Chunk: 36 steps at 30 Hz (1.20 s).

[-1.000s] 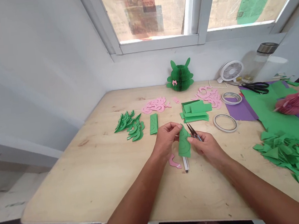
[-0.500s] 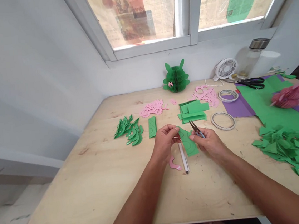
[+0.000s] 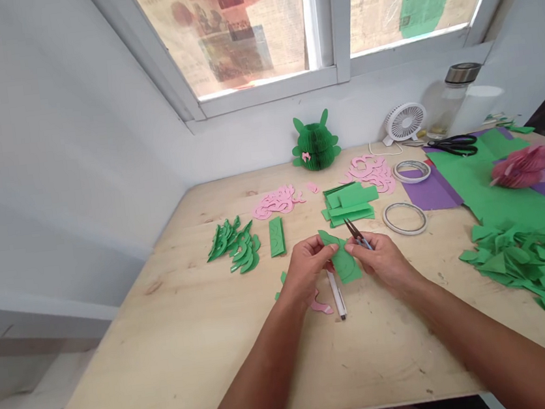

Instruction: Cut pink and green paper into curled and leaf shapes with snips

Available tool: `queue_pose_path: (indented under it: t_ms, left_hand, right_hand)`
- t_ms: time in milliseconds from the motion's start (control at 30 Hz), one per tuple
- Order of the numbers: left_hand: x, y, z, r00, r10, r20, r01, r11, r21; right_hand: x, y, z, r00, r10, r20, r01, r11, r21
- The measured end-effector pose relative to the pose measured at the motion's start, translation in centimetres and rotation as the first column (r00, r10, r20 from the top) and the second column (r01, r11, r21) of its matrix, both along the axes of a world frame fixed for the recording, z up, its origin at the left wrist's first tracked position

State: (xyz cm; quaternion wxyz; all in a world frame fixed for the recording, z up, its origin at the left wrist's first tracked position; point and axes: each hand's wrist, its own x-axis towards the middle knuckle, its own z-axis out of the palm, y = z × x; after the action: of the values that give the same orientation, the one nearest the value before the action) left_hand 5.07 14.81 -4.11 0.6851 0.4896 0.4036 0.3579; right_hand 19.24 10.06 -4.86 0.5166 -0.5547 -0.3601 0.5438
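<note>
A folded green paper piece with drawn curved outlines is pinched in my left hand, thumb on top. My right hand is closed around small scissors with dark blades and a light-blue handle; its thumb also touches the paper's right edge. The blades point up and away from the paper. Below the paper lies a white pen. Beside it, a pink curved paper cutout is partly hidden by my left wrist. Small green paper bits show left of that wrist.
Left are green cutouts and a marked green strip. Ahead lie pink cutouts, stacked green strips and tape rolls. Green scraps, black scissors and coloured sheets lie right. A green paper figure stands behind.
My left thumb has moved further onto the green paper, and the paper has turned slightly. Green bits now show beside my left wrist. The view has shifted a little.
</note>
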Motion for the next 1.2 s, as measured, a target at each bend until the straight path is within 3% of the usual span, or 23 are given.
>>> queue_pose_path:
  t_ms: [167,267,333,467,600,700,800,900,967,1100,1200]
  left_hand:
    - [0.0,0.1,0.1,0.989,0.145,0.007,-0.145,0.987,0.070]
    - [0.1,0.0,0.1,0.964,0.262,-0.041,-0.244,0.937,0.250]
    - [0.1,-0.2,0.2,0.948,0.311,-0.067,-0.257,0.871,0.418]
    - [0.0,-0.7,0.2,0.929,0.345,-0.131,-0.157,0.691,0.706]
    - [0.1,-1.1,-0.2,0.916,0.353,-0.192,-0.031,0.539,0.842]
    - [0.2,-1.2,-0.6,0.914,0.352,-0.199,0.017,0.459,0.888]
    - [0.3,-1.2,-0.8,0.922,0.338,-0.189,0.034,0.417,0.908]
    - [0.2,-1.0,-0.8,0.911,0.378,-0.165,-0.033,0.466,0.884]
    - [0.2,-0.8,-0.6,0.905,0.401,-0.143,-0.136,0.590,0.796]
    - [0.3,-0.5,0.0,0.950,0.296,-0.097,-0.227,0.872,0.433]
    - [0.6,-0.6,0.5,0.975,0.211,-0.063,-0.190,0.950,0.249]
  right_hand:
    - [0.1,0.2,0.1,0.991,-0.134,-0.005,0.134,0.991,0.022]
    - [0.2,0.2,0.2,0.983,-0.166,-0.076,0.168,0.985,0.026]
    - [0.3,0.2,0.2,0.980,-0.113,-0.163,0.117,0.993,0.013]
    - [0.4,0.0,0.1,0.949,0.033,-0.315,-0.039,0.999,-0.013]
    - [0.4,0.0,0.3,0.915,0.062,-0.399,-0.071,0.997,-0.007]
    - [0.4,0.0,0.4,0.912,0.051,-0.408,-0.059,0.998,-0.008]
    - [0.4,0.0,0.4,0.927,0.020,-0.374,-0.022,1.000,-0.002]
    - [0.4,0.0,0.4,0.950,-0.014,-0.313,0.017,1.000,0.007]
    - [0.4,0.1,0.5,0.967,-0.035,-0.253,0.041,0.999,0.018]
    - [0.4,0.2,0.4,0.987,-0.059,-0.152,0.066,0.997,0.043]
    - [0.4,0.2,0.3,0.992,-0.073,-0.101,0.078,0.996,0.048]
